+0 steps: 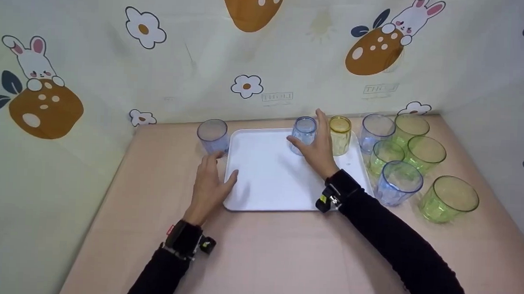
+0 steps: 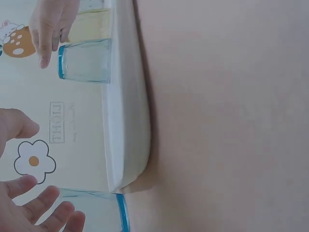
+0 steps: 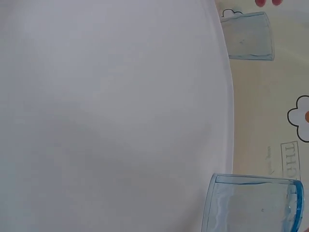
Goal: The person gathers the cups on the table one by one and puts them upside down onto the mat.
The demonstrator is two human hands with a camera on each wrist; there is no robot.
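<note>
On the white tray (image 1: 261,173) a clear blue glass (image 1: 304,126) stands upside down, its thick base on top. My right hand (image 1: 317,151) is beside it with thumb and fingers spread apart. To the right a yellow glass (image 1: 339,139) is also upside down on the tray. My left hand (image 1: 209,186) hovers by the tray's left edge, its fingers spread and nothing in them. Just beyond those fingers an upright bluish glass (image 1: 213,137) stands on the table; the left wrist view shows its blue base (image 2: 123,212) near the fingertips.
Right of the tray stand several upright glasses, among them a blue glass (image 1: 399,184), a green glass (image 1: 449,199) at the front and another blue glass (image 1: 376,132) behind. A printed cloth wall (image 1: 194,86) rises behind the table (image 1: 257,257).
</note>
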